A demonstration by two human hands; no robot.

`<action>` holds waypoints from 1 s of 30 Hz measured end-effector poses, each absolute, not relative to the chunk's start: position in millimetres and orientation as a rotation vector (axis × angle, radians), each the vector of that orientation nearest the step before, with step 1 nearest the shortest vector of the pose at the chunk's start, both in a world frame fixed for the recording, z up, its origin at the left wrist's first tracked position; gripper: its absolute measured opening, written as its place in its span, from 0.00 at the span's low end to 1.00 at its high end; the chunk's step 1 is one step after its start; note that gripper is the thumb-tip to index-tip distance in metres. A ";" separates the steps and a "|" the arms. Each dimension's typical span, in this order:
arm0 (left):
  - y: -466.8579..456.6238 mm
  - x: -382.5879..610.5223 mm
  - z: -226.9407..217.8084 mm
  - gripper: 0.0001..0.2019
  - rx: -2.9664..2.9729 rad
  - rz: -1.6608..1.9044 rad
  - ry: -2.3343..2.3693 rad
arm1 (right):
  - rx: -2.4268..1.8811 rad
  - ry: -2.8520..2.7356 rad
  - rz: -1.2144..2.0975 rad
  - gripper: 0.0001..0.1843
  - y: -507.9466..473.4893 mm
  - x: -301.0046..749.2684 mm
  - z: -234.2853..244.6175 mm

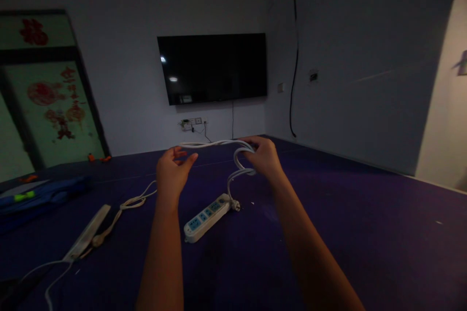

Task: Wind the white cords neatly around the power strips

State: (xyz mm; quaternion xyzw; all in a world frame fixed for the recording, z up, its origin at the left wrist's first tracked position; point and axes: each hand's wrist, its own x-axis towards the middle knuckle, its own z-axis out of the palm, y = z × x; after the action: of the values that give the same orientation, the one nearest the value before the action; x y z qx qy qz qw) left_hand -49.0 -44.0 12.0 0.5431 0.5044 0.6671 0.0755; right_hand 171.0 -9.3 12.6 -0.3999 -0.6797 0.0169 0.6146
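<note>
Dim room: a dark television (215, 68) hangs beyond a purple surface (346, 233). Between the forearms lies a white power strip (208, 218), long axis slanting, cable end pointing away and rightward. The right hand's (264, 158) grip is closed on looped white cable (228, 142); the left hand's (172, 175) is parted, cable at its fingertips, hold unclear.

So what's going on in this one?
A person holds a looped white cord up in front of them: the right hand grips its bunched strands, while the left hand is at the loop's other end, its grip unclear. Below, a power strip lies sockets up on a purple surface, with a plug by its far end. Another strip lies to the left.
</note>
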 end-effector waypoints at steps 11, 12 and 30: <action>-40.8 -32.4 4.4 0.59 1.973 1.727 1.336 | -0.865 -1.994 -0.004 0.17 -15.5 155.4 10.8; -40.5 -32.2 2.9 0.62 2.031 1.676 1.325 | -0.876 -2.009 -0.011 0.17 -15.9 155.3 10.8; -30.2 -19.5 -4.4 0.53 1.926 1.750 1.421 | -0.671 -2.187 0.399 0.17 -17.5 144.7 4.0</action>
State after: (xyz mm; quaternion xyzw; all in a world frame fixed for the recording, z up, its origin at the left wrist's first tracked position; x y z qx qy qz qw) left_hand -19.5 -30.2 -4.4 0.6470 0.4774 0.5879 0.0882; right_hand 144.7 -17.5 4.0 -0.2651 -0.8638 0.1577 0.3983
